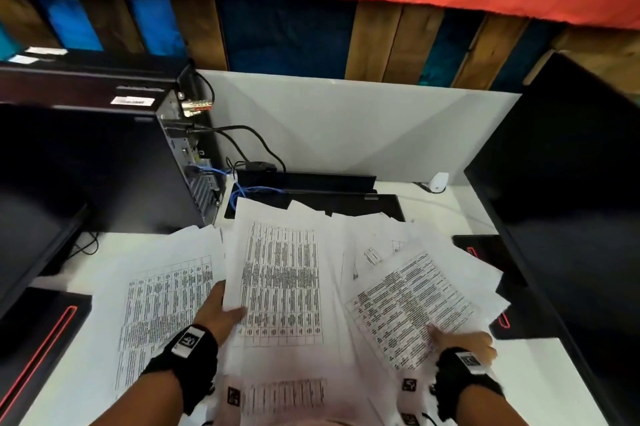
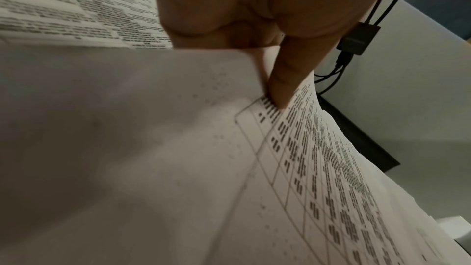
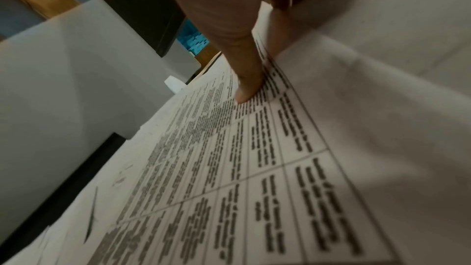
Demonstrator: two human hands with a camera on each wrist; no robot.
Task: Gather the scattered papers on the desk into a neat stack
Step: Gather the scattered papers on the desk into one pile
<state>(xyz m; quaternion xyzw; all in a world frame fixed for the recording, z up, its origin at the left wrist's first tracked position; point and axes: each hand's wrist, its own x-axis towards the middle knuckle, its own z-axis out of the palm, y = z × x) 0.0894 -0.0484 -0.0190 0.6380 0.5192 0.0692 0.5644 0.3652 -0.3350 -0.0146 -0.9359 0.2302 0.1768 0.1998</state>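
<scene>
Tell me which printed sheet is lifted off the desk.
The centre table sheet, pinched by the left hand; the others lie flat.

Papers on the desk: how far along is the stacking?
Early. Nothing is squared up yet. The left hand holds the centre sheets; the right hand pinches the tilted right sheets. The sheet at left lies loose on the desk.

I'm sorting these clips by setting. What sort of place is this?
Probably an office computer desk: a desktop tower with cables, dark monitors, and printed papers on a white desk.
</scene>
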